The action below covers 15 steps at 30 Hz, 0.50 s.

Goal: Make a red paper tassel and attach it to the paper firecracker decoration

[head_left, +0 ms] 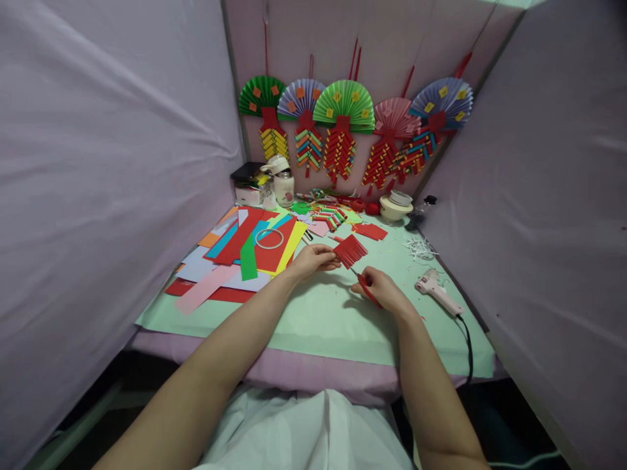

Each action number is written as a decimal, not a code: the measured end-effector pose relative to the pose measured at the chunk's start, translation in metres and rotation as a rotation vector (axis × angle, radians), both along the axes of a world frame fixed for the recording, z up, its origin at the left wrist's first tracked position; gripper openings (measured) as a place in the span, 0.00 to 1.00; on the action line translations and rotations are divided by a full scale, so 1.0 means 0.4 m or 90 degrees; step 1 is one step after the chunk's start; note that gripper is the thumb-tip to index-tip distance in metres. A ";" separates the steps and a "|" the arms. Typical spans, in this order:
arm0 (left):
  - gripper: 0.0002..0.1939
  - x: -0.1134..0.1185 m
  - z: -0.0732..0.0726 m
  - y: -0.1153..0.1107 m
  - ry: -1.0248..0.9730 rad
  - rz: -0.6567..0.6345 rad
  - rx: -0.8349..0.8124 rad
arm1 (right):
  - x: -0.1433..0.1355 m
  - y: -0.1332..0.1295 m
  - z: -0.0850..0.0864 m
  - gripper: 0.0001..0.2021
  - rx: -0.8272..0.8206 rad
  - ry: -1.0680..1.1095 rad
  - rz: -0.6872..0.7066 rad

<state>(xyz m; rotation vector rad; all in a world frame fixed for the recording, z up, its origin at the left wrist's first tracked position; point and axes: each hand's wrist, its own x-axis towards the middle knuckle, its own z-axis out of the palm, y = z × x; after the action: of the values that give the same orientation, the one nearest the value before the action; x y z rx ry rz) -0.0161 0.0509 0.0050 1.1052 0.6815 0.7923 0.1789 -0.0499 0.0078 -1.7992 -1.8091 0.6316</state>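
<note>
My left hand (318,258) pinches the left edge of a small red paper piece (349,250), holding it above the table. Narrow slits run into the paper from its right side, so that edge hangs as a fringe. In my right hand (381,288) is a pair of scissors with red handles (366,289). Their metal blades point up and left and touch or nearly touch the lower edge of the fringe; whether they are parted I cannot tell. Some of the right fingers are hidden behind the handles.
Coloured paper sheets (230,274) with a white ring (269,230) lie to the left. A hot glue gun (438,294) with a black cord lies right. Behind stand a jar (283,188) and a bowl (396,207), and paper fan decorations (344,108) hang on the back wall.
</note>
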 end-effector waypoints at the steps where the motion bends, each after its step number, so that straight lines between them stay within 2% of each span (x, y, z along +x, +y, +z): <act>1: 0.05 0.001 0.000 -0.001 0.000 -0.004 -0.001 | 0.000 0.000 -0.001 0.19 0.001 0.004 0.001; 10: 0.06 0.003 0.013 -0.013 -0.007 -0.004 -0.012 | 0.000 0.003 -0.006 0.21 0.013 -0.002 -0.011; 15: 0.06 0.003 0.008 -0.009 -0.016 -0.003 -0.007 | 0.000 0.005 -0.008 0.22 0.022 -0.007 -0.018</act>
<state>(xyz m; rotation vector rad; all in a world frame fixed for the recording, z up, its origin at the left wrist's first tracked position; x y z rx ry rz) -0.0150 0.0474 0.0081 1.0859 0.6616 0.7962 0.1787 -0.0481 0.0045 -1.8052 -1.7872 0.5770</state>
